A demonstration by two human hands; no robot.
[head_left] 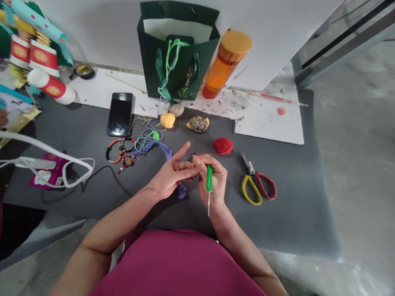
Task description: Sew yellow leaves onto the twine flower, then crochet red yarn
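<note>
The right hand (214,177) is pinching a green-handled crochet hook (209,178), its metal tip pointing down toward the body. The left hand (168,177) is staying open, its fingers (181,166) spread, and a thin reddish thread (188,156) is running between both hands. A small purple yarn lump (181,191) is lying just below the left hand on the dark surface (284,222). A purple braided cord (154,146) is trailing nearby, beside beaded bracelets (120,154). A red yarn ball (222,145) is sitting just past the hands, and red-and-yellow scissors (257,184) are lying to the right. Farther off, a phone (120,114), green paper bag (178,53) and orange bottle (227,62) are standing near the wall.
</note>
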